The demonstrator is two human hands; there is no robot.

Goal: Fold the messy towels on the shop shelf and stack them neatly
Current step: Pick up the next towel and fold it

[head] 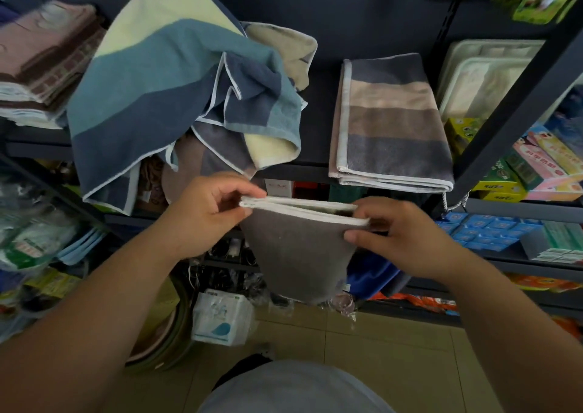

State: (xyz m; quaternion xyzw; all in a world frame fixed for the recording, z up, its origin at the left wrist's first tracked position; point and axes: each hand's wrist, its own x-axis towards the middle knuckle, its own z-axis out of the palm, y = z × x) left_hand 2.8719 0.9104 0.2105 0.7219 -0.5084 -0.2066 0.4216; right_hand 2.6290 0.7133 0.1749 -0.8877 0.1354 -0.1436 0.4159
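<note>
Hands hold the grey towel [299, 254] in mid-air, on the near side of the shelf [315, 157] & just below its front edge. Left hand [205, 213] pinches the white hem at the towel's left corner, thumb & forefinger pressed together on it. Right hand [400, 239] pinches the right corner, thumb on the near face, forefinger over the top. Hem runs approx level btwn the hands, doubled, w/ two white edges showing. Rest of the cloth hangs down, narrowing toward the bottom.

On the shelf, right: striped towel [391, 122], folded flat, bands of grey, beige & brown, white edges stacked at the near side. Left of it, well apart: blue towel [164, 84] in a loose heap, teal, navy & pale yellow, one end draped over the shelf front. Beige towel [293, 52] lies crumpled on the far side of the heap; brown-grey cloth shows under it. Far left: stack [47, 62] of folded pink & brown towels.

Right of the post [504, 122]: pale trays [482, 74] & coloured boxes [542, 160]. Tiled floor [378, 349] below, w/ a white pack [222, 318] on it at left.
</note>
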